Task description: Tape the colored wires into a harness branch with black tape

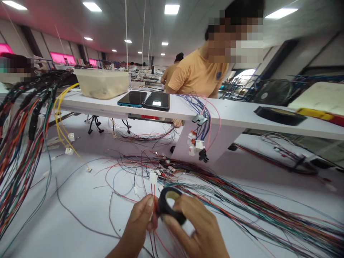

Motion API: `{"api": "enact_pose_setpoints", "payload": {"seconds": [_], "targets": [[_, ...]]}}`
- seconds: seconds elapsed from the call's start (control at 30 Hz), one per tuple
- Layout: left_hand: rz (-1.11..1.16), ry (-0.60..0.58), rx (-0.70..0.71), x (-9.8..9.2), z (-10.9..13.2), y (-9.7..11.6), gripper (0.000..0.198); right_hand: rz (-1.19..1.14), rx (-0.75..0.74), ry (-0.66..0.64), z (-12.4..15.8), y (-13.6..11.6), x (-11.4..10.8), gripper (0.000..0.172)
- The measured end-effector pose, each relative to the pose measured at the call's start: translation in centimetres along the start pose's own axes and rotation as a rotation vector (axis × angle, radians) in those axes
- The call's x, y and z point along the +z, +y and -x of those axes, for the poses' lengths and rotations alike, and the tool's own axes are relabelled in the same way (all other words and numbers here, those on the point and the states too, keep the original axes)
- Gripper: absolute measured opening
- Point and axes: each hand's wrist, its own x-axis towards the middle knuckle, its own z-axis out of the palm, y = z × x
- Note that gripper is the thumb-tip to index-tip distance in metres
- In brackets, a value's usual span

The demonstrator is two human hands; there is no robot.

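My right hand (193,229) grips a roll of black electrical tape (170,206) by its rim. My left hand (139,221) pinches thin red and black wires (153,200) against the side of the roll. Just above my fingers, a small white connector (153,177) sits on those wires. A wire harness with many coloured strands (228,190) fans out across the white table (75,211), passing beneath and to the right of my hands.
A thick bundle of multicoloured wires (24,118) curves down at the left. Across a gap stands a white bench (228,116) with a translucent plastic box (101,84), two phones (145,100), and a black tape roll (279,115). A co-worker in a yellow T-shirt (197,73) stands behind it.
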Motion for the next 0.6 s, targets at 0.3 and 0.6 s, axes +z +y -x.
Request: {"api": "enact_pose_setpoints", "payload": {"seconds": [0.3, 0.6], "targets": [[-0.055, -0.063, 0.017, 0.2, 0.1, 0.2, 0.043, -0.002, 0.063, -0.029, -2.0, 0.7, 0.5, 0.027], [-0.074, -0.199, 0.054, 0.2, 1.0, -0.3, 0.042, -0.066, 0.179, -0.170, -2.7, 2.0, 0.9, 0.023]]}}
